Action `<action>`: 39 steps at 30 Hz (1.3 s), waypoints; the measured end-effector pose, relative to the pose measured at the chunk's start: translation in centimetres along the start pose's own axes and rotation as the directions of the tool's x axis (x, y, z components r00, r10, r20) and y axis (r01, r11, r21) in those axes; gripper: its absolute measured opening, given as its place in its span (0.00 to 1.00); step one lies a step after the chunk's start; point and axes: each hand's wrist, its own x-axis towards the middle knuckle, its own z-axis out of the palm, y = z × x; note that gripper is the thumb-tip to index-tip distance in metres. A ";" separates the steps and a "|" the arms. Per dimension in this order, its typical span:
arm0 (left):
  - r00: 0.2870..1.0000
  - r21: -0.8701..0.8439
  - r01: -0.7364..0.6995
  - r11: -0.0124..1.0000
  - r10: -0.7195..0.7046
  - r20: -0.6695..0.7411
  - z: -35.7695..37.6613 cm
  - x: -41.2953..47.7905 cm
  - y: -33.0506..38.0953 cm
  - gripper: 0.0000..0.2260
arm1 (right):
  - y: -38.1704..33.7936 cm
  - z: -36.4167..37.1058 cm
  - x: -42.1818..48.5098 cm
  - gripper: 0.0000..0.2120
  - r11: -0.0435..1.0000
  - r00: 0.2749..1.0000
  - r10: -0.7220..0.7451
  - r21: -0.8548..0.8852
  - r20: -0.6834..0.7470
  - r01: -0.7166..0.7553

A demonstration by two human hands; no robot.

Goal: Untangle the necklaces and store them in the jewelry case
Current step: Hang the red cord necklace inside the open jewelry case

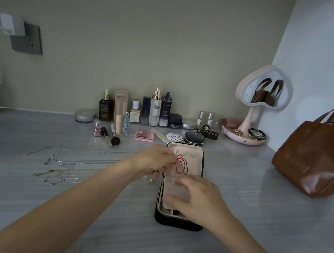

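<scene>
The left hand (pixel 151 160) pinches a necklace (pixel 182 166) at the case's (pixel 176 221) left edge. The right hand (pixel 195 199) lies flat on the case.

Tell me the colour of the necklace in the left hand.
Red; the necklace shows best in the head view.

Glossy brown leather bag (pixel 315 157); thin metal chains (pixel 81 157); smooth glossy tabletop (pixel 38 204)
</scene>
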 end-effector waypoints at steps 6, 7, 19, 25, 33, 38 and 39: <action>0.995 0.093 -0.095 0.991 0.093 0.026 0.0 -0.5 0.8 0.14 | 0.9 -3.8 2.1 0.04 0.962 0.923 0.025 0.262 -0.383 0.082; 0.994 0.106 -0.104 0.989 0.101 0.037 0.1 -0.6 1.1 0.13 | 0.7 -4.3 2.6 0.09 0.954 0.947 -0.011 0.279 -0.321 0.106; 0.983 0.169 -0.111 0.979 0.133 -0.124 0.9 1.5 0.9 0.12 | 1.3 -5.1 6.2 0.06 0.984 0.995 -0.061 0.165 -0.075 0.073; 0.960 0.349 -0.186 0.919 0.245 -0.135 0.6 1.9 -0.1 0.11 | 1.8 -4.8 6.5 0.03 0.995 0.991 -0.040 0.091 -0.124 0.051; 0.889 0.024 -0.139 0.990 0.135 -0.437 0.0 3.0 -1.8 0.08 | 0.8 -3.9 8.1 0.06 0.997 0.994 -0.060 -0.058 -0.097 0.054; 0.943 -0.109 -0.047 0.993 0.008 -0.334 1.3 4.1 -3.8 0.15 | 0.2 -2.9 9.4 0.08 0.982 0.994 -0.079 -0.179 -0.074 0.065; 0.942 -0.059 -0.055 0.997 0.032 -0.335 1.5 4.1 -3.8 0.14 | 0.1 -2.8 9.6 0.09 0.978 0.994 -0.080 -0.201 -0.072 0.065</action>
